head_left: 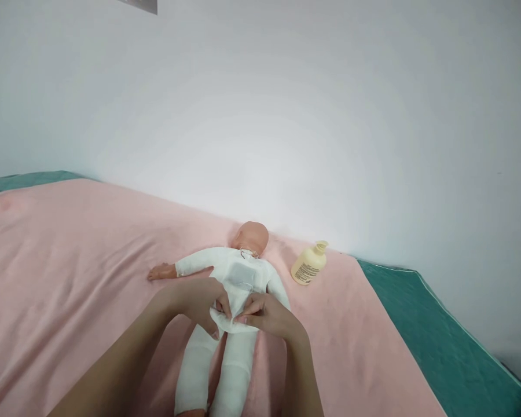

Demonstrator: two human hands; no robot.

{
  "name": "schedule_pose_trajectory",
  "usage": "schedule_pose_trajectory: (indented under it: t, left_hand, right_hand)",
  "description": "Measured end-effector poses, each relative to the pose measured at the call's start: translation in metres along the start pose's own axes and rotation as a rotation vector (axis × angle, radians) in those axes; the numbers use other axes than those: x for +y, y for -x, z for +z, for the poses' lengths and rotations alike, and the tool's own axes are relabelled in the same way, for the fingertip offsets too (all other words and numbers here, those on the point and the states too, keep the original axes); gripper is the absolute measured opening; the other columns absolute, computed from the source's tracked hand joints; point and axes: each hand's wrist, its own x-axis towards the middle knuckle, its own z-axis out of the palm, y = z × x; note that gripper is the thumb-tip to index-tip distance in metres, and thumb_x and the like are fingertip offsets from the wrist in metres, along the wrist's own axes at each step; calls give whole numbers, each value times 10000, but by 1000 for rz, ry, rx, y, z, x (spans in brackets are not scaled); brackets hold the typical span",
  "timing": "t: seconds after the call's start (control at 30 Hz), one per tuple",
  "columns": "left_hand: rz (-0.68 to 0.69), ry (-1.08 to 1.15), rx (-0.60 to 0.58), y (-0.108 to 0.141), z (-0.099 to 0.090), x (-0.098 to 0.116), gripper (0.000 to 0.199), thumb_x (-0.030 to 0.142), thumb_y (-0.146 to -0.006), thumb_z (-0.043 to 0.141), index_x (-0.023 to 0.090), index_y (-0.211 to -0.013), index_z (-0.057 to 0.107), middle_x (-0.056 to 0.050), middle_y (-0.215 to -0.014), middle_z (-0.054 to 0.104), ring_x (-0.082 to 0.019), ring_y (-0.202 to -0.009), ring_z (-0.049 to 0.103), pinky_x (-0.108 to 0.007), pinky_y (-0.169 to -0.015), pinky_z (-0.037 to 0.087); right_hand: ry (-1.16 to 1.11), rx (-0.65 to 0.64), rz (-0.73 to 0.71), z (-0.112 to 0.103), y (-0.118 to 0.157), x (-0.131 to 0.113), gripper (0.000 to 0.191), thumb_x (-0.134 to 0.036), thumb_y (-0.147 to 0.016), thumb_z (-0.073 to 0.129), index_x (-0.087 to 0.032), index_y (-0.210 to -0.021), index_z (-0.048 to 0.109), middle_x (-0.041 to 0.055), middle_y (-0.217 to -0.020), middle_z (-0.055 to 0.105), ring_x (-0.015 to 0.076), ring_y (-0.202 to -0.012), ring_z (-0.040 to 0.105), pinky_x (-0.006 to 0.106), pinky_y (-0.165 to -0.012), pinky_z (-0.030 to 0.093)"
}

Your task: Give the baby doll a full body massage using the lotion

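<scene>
A baby doll (237, 362) in a white fabric covering lies stretched out on a pink blanket, its head toward the wall and its legs toward me. A grey rectangular panel (242, 277) shows on its torso, with thin wires at the neck. At the doll's lower torso, my left hand (204, 301) has its fingers curled and closed on the white cloth (231, 325). Just beside it, my right hand (264, 313) pinches the same cloth between thumb and fingers. The fingertips of both hands almost meet.
A pale yellow pump bottle (308, 265) stands right of the doll, near the wall (260, 127). The pink blanket (91, 249) has folds on the left. Green sheet (438, 324) shows beyond its right edge and at the far left.
</scene>
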Motion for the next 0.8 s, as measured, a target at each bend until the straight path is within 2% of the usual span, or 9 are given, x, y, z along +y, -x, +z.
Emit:
schedule_pose_trajectory:
  t: [0.1,0.17,0.23,0.3,0.33,0.4,0.53,0.63,0.8]
  left_hand:
    - [32,34,7,2,-4,-5,360,317,-635,790,255,-986,745,-9,-996,740,-239,-915,669,-299,-757,516]
    - [84,41,28,6,-8,-9,314,314,-698,750,265,-1008,735,9,-1037,731,-228,-958,663,-354,-921,466]
    - [144,33,64,9,-13,-14,290,304,-752,709,271,-1040,723,20,-1091,717,-220,-1021,644,-424,-1098,292]
    - [184,31,88,11,-16,-16,287,302,-775,691,271,-1060,716,21,-1116,707,-219,-1050,630,-446,-1153,151]
    - [194,35,91,11,-16,-17,288,304,-779,687,270,-1063,716,19,-1124,704,-221,-1056,625,-440,-1153,152]
    - [205,40,79,8,-16,-15,282,297,-770,686,267,-1048,721,17,-1134,698,-223,-1059,621,-403,-1122,241]
    - [185,33,42,-2,-11,-9,261,248,-721,686,244,-976,743,2,-1093,705,-220,-1013,630,-300,-930,439]
    - [170,47,49,-6,-10,-7,231,253,-703,683,249,-923,753,5,-1048,719,-223,-965,637,-271,-845,466]
    - [99,43,118,-9,-11,-10,209,285,-731,655,250,-912,753,14,-1025,727,-227,-930,637,-276,-816,457]
  right_hand:
    - [-25,-1,-13,-2,1,2,127,-358,-817,685,-278,-816,783,3,-776,583,142,-745,526,242,-640,409]
    - [-70,17,-46,-5,2,3,159,-388,-830,668,-283,-864,783,14,-813,606,151,-767,546,252,-658,424]
    - [-91,74,-71,-8,2,4,186,-409,-843,652,-285,-896,780,27,-860,621,164,-804,563,264,-680,435]
    - [-77,125,-79,-10,2,5,194,-421,-847,646,-289,-902,778,33,-886,621,171,-823,569,274,-696,440]
    - [-66,136,-78,-11,2,6,195,-425,-846,647,-292,-901,778,33,-884,619,170,-819,568,277,-699,441]
    - [-53,142,-70,-10,0,7,191,-426,-844,650,-294,-895,778,30,-867,613,165,-799,562,281,-699,441]
    - [-27,159,-54,-3,-5,10,148,-385,-822,683,-283,-855,784,27,-823,604,164,-789,564,287,-710,436]
    - [-12,161,-56,-1,-7,11,126,-356,-815,694,-275,-842,786,25,-801,601,162,-781,566,288,-712,432]
    - [-20,193,-63,-2,-5,9,137,-343,-833,670,-265,-837,782,22,-798,589,153,-753,563,273,-666,421]
